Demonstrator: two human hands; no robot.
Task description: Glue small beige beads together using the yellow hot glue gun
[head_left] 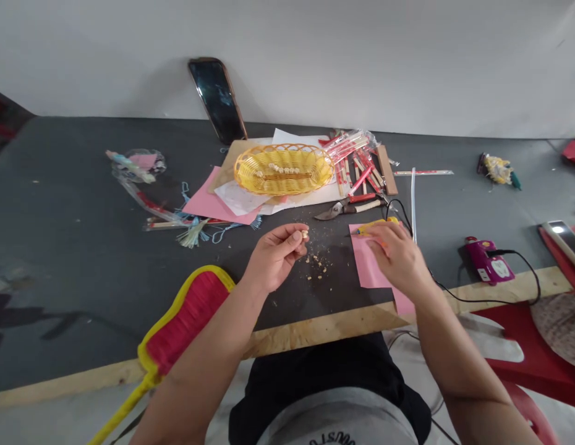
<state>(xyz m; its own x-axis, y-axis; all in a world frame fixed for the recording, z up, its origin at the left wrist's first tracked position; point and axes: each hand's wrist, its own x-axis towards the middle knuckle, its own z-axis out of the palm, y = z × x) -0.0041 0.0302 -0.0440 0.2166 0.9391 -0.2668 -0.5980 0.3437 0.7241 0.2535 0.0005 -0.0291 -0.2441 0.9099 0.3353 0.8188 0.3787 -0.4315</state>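
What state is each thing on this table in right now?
Left hand: pinching a small bead.
Right hand: resting on a yellow tool over pink paper.
Yellow basket: upright, a few beads inside.
Shears: lying closed.
Phone: leaning on wall, screen dark.
Crumbs: scattered.
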